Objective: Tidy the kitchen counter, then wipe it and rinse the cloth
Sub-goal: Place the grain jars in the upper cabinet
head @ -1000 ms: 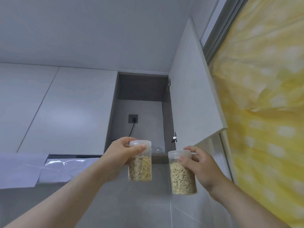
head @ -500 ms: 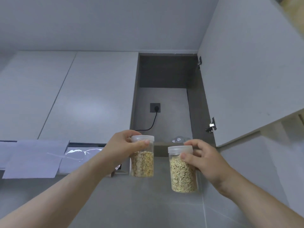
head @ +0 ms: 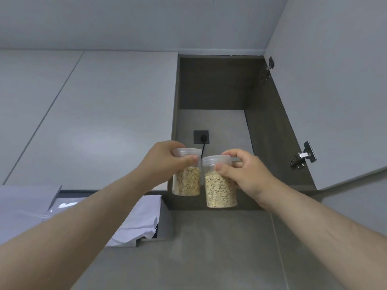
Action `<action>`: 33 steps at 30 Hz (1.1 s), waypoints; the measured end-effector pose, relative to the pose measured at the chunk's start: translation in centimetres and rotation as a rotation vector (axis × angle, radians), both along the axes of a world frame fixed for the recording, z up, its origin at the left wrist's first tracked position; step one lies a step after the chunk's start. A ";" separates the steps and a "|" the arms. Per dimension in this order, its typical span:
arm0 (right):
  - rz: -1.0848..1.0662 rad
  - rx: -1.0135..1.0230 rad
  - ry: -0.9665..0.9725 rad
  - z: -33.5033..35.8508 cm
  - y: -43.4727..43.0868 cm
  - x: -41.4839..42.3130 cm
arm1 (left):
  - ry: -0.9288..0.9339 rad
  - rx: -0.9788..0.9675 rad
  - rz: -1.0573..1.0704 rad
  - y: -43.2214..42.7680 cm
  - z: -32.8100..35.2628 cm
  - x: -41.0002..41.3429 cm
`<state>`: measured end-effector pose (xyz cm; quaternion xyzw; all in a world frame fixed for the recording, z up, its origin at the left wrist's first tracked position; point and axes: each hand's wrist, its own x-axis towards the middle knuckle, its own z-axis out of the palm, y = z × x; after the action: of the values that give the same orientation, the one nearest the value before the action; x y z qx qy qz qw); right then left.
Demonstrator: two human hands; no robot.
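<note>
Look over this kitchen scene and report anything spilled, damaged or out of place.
Nothing is spilled or damaged. The clear plastic oat jar in the left hand and the matching jar in the right hand are both lidded. Only the crumpled white paper sheets at lower left look untidy, hanging unevenly.

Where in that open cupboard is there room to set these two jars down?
Bare space shows between the cord and the cupboard's right wall; the shelf floor is hidden from below. Tightest at left, by socket and cord.
</note>
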<state>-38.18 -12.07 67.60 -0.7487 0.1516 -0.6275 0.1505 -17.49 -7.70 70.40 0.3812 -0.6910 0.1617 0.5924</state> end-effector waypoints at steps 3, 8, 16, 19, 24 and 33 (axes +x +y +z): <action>-0.012 -0.038 -0.019 2.0 -1.3 0.2 | 0.002 -0.065 0.083 -2.1 1.4 -0.5; -0.042 -0.090 -0.049 4.7 -4.1 -0.1 | 0.042 -0.062 0.125 -4.5 3.8 -0.1; -0.103 -0.117 0.006 6.0 -8.1 2.3 | -0.163 -0.159 0.481 -6.6 4.2 -0.2; -0.151 -0.085 0.020 6.2 -9.4 2.8 | -0.224 -0.214 0.595 -6.9 4.3 -0.2; -0.040 -0.012 0.072 6.0 -10.2 2.6 | -0.333 -0.333 0.827 -7.6 5.2 0.9; 0.052 -0.009 0.230 5.5 -10.0 2.0 | -0.319 -0.367 0.583 -8.9 4.6 2.7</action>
<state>-36.21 -22.09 73.13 -0.8201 0.1456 -0.5340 0.1450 -14.75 -16.65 75.01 0.4194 -0.5966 0.5018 0.4651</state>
